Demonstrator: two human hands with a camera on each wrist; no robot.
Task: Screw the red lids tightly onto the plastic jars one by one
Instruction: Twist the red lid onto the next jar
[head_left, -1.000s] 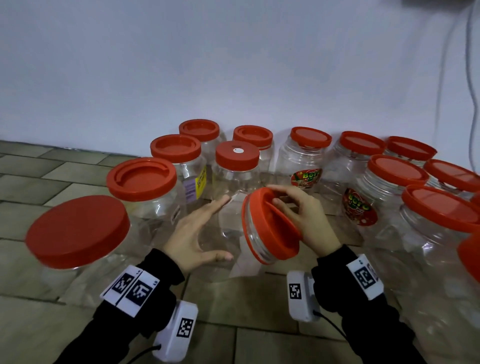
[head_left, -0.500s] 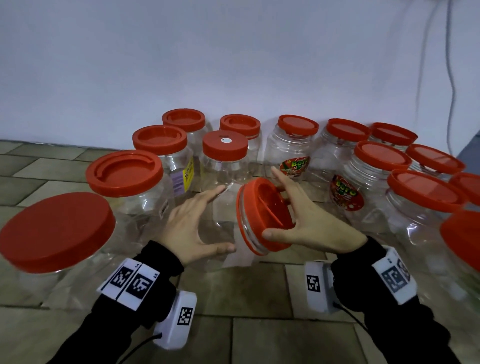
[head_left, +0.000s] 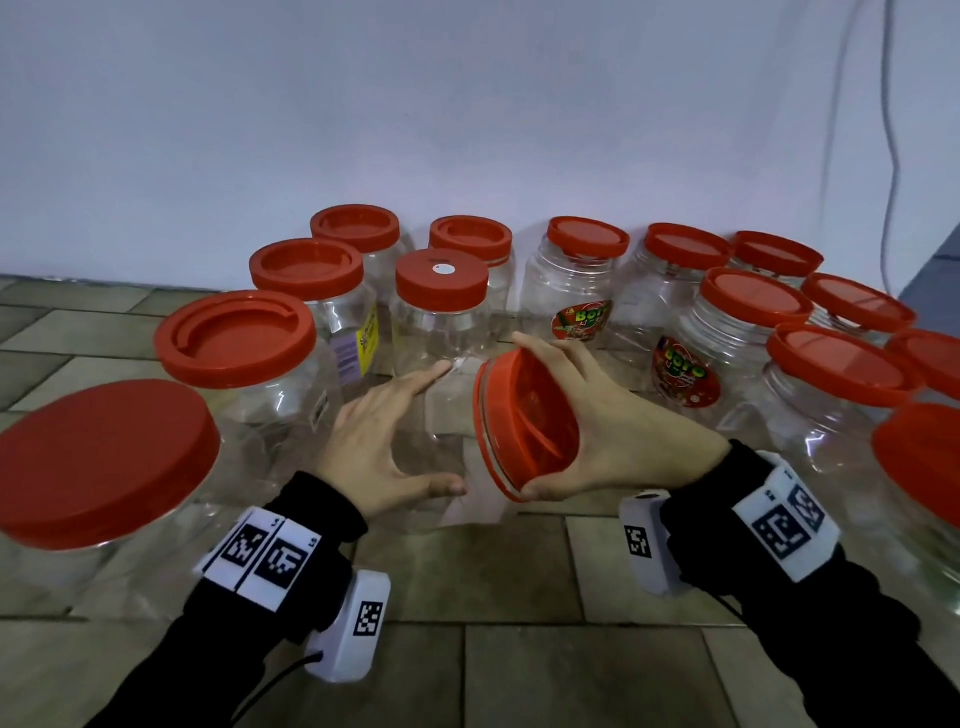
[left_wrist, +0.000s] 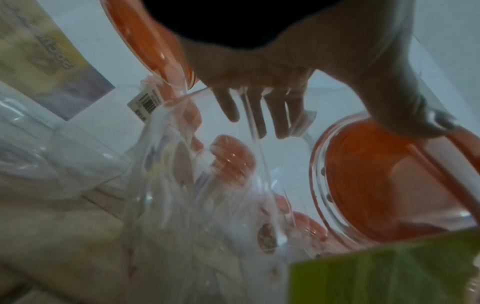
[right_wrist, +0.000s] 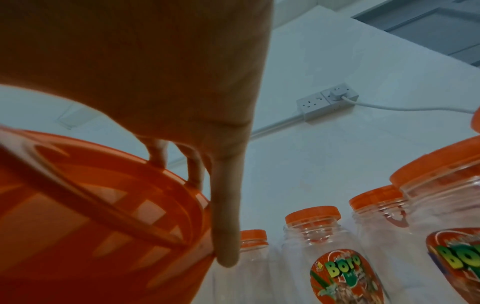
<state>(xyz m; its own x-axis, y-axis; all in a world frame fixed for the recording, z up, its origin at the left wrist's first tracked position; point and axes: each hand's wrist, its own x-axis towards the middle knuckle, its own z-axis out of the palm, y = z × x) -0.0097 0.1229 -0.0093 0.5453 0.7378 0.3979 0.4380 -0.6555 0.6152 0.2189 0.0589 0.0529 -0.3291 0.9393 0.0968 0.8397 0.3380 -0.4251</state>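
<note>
A clear plastic jar (head_left: 447, 512) lies tilted on the tiled floor, its mouth pointing right. A red lid (head_left: 511, 447) sits on that mouth. My left hand (head_left: 441, 428) holds the jar's body, thumb on the near side and fingers spread over the far side. My right hand (head_left: 540, 415) covers the lid, with the thumb at its lower rim and the fingers at its upper rim. The left wrist view shows the left fingers (left_wrist: 259, 109) against the clear wall and the lid (left_wrist: 376, 181) from inside. The right wrist view shows right fingers (right_wrist: 226, 205) along the lid (right_wrist: 91, 216) rim.
Several upright clear jars with red lids ring the hands: large ones at the left (head_left: 98, 457), a row along the white wall (head_left: 441, 280), labelled ones at the right (head_left: 685, 374). A cable (head_left: 891, 156) hangs down the wall. Bare tiles (head_left: 519, 649) lie in front.
My right hand has turned round the lid: a second ago its fingers curled over the top edge, now the thumb sits at the lower rim. The left hand keeps its hold.
</note>
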